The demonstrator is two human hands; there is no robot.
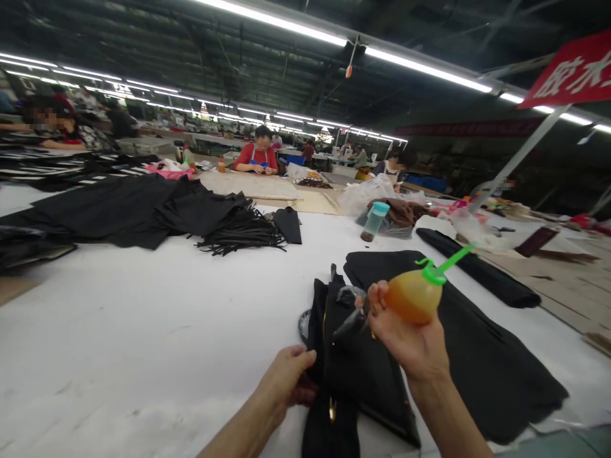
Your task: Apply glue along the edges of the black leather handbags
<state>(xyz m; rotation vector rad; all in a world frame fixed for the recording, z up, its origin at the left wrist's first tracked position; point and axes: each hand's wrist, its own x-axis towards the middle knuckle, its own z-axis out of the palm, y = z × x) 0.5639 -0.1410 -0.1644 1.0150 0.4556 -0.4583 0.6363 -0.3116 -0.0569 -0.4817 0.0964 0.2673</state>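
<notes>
My right hand point(410, 334) is raised over the table and closed round an orange squeeze bottle point(413, 296) with a green nozzle cap point(436, 270) pointing up to the right. A small dark tool point(351, 321) also sticks out left from its fingers. My left hand point(289, 378) rests lower, its fingers pinching the edge of a black fabric piece point(353, 366) with a gold zip, which lies on the white table point(143, 331). A larger black fabric sheet point(482, 356) lies under and behind my right hand.
Black fabric pieces point(124, 207) and a bundle of black strips point(243, 232) lie at the back left. A clear bottle with a teal cap point(375, 221) stands at the centre back, with a black roll point(477, 270) to its right. Other people sit at tables behind.
</notes>
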